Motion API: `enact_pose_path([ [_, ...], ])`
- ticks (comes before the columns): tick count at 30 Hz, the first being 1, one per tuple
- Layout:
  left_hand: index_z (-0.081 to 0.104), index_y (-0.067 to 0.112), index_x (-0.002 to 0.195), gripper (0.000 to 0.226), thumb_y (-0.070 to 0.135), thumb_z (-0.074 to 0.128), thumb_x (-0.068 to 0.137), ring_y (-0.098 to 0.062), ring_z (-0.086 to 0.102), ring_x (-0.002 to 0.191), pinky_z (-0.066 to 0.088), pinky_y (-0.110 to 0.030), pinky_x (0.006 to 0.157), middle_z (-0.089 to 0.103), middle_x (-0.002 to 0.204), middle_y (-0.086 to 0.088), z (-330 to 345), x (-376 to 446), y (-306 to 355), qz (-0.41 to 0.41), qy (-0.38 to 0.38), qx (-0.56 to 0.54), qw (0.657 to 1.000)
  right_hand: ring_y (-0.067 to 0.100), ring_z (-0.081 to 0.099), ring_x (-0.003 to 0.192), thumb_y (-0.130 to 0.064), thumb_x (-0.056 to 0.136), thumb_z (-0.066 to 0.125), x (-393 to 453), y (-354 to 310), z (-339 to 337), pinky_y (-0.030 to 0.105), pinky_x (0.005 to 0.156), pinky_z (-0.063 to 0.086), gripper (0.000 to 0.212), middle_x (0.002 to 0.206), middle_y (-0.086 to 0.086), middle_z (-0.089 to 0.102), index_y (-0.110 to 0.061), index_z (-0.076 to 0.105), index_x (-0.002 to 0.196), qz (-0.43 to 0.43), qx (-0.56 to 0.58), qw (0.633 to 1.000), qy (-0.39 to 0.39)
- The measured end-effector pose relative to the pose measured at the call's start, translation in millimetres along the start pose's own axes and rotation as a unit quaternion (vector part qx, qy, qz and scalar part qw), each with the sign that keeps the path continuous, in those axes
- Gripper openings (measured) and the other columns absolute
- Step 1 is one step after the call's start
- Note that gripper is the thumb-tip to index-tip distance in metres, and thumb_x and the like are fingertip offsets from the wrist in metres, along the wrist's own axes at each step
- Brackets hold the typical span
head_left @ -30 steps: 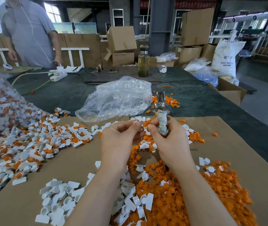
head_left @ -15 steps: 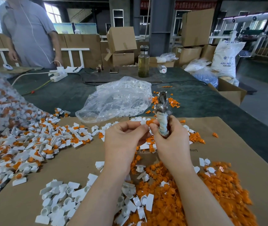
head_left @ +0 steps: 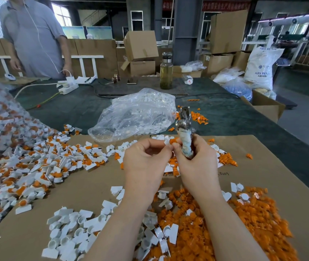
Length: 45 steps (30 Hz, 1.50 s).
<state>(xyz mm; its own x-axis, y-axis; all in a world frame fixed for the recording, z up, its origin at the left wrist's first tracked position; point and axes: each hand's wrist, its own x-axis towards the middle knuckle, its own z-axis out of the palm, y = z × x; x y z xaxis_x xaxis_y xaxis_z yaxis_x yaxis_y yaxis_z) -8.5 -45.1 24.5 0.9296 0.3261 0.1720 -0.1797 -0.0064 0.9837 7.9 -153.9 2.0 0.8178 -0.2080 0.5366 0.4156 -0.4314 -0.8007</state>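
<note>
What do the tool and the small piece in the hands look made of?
Tool: bright, glinting head, likely steel; its handle is wrapped in grubby whitish cloth or tape. Piece: smooth, opaque white and orange, probably moulded plastic.

The cap in the grip is white with an orange plug. The pliers gripped beside it have a dirty grey-white cloth wrap and a silvery head. Nearer than the grip, loose plugs are orange to the right and loose caps white to the left, on brown cardboard. Beyond the grip, the table cover is dark green.
</note>
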Motion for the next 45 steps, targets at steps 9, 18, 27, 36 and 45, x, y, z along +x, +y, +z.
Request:
enact_pose_path([
  [9, 0.073, 0.023, 0.070, 0.014, 0.019, 0.083, 0.078, -0.016, 0.072, 0.070, 0.061, -0.037, 0.073, 0.073, 0.069, 0.004, -1.2, 3.4, -5.6, 0.001, 0.017, 0.026, 1.000, -0.002, 0.058, 0.069, -0.021, 0.089, 0.069, -0.4, 0.9, -1.7, 0.009, 0.057, 0.040, 0.016, 0.069, -0.018, 0.061, -0.033, 0.059, 0.088, 0.003, -0.003, 0.999, -0.051],
  [18, 0.071, 0.025, 0.075, 0.012, 0.024, 0.078, 0.085, -0.010, 0.070, 0.070, 0.060, -0.032, 0.069, 0.073, 0.071, 0.006, -4.0, 6.1, -8.4, 0.017, 0.028, 0.066, 0.997, -0.005, 0.059, 0.063, -0.015, 0.088, 0.069, 5.1, 3.5, -12.1, 0.008, 0.056, 0.042, 0.017, 0.068, -0.028, 0.063, -0.030, 0.063, 0.085, 0.040, 0.064, 0.990, -0.121],
  [27, 0.071, 0.025, 0.075, 0.012, 0.023, 0.079, 0.084, -0.011, 0.071, 0.071, 0.062, -0.041, 0.073, 0.073, 0.071, 0.007, -1.8, 2.8, -10.0, 0.038, 0.016, 0.060, 0.997, -0.007, 0.056, 0.060, -0.025, 0.090, 0.069, 4.0, -1.0, -8.3, 0.007, 0.052, 0.040, 0.005, 0.062, -0.031, 0.058, -0.023, 0.064, 0.088, 0.013, 0.035, 0.996, -0.077],
  [36, 0.070, 0.029, 0.077, 0.012, 0.028, 0.077, 0.085, -0.003, 0.066, 0.065, 0.057, -0.023, 0.061, 0.070, 0.071, 0.014, -1.4, 2.3, -12.9, 0.076, 0.018, 0.098, 0.992, -0.002, 0.059, 0.061, -0.027, 0.091, 0.068, 4.3, -1.6, -6.9, 0.010, 0.052, 0.042, 0.007, 0.068, -0.019, 0.065, -0.026, 0.064, 0.085, 0.052, 0.052, 0.995, -0.071],
  [45, 0.069, 0.012, 0.086, 0.005, 0.011, 0.069, 0.091, -0.010, 0.071, 0.070, 0.056, -0.021, 0.068, 0.073, 0.072, 0.004, -10.1, 11.4, -6.8, 0.017, -0.001, -0.013, 1.000, -0.005, 0.057, 0.062, -0.020, 0.088, 0.070, 8.8, 2.3, -26.1, 0.009, 0.057, 0.043, 0.005, 0.066, -0.021, 0.063, -0.023, 0.066, 0.087, 0.084, 0.058, 0.969, -0.225],
])
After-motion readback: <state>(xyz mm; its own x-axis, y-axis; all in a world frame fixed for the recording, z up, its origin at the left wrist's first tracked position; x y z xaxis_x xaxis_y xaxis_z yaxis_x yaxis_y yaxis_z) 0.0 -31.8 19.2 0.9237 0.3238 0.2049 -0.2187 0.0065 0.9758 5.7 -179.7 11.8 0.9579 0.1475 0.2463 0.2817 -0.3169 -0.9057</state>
